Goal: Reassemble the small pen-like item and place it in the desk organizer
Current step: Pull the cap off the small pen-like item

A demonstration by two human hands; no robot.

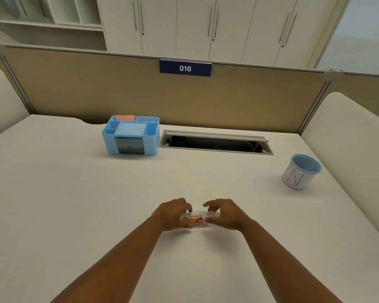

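A small pink and clear pen-like item (197, 220) with orange inside lies crosswise between my two hands, just above the white desk. My left hand (173, 214) grips its left end with thumb and fingers. My right hand (224, 213) pinches its pink right end, and its other fingers are curled above. The item is blurred and its ends are hidden by my fingers. The light blue desk organizer (130, 136) stands at the back of the desk, left of centre, well away from both hands.
A blue-rimmed white cup (301, 171) stands at the right. An open cable slot (214, 142) lies in the desk right of the organizer. A tan partition (96, 90) with a "016" sign closes the back, and padded side panels flank the desk.
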